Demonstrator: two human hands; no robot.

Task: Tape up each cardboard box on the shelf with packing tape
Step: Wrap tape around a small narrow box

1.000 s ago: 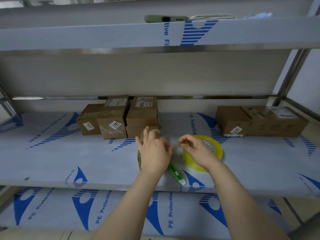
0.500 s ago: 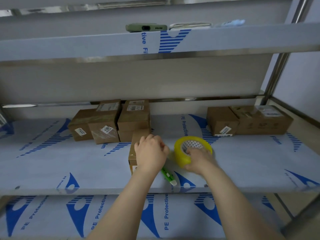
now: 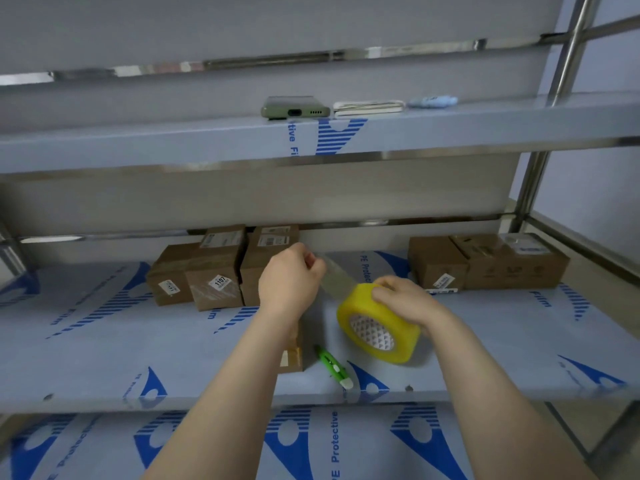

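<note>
My right hand (image 3: 405, 299) grips a yellow roll of packing tape (image 3: 379, 323), lifted above the middle shelf (image 3: 104, 358). My left hand (image 3: 289, 278) pinches the free end of a clear tape strip (image 3: 337, 280) stretched out from the roll. Below my left forearm stands a small cardboard box (image 3: 292, 356), mostly hidden by the arm. Several cardboard boxes (image 3: 214, 268) cluster at the back left of the shelf. Two more boxes (image 3: 485, 263) sit at the back right.
A green utility knife (image 3: 334, 367) lies on the shelf near its front edge, right of the small box. On the upper shelf lie a green phone (image 3: 294, 107), a white folded item (image 3: 369, 107) and a pale blue object (image 3: 433, 100). A steel post (image 3: 536, 174) rises at right.
My right hand lifted the tape roll off the shelf and tilted it. My left hand left the small box, took the tape end and pulled a strip out to the upper left.
</note>
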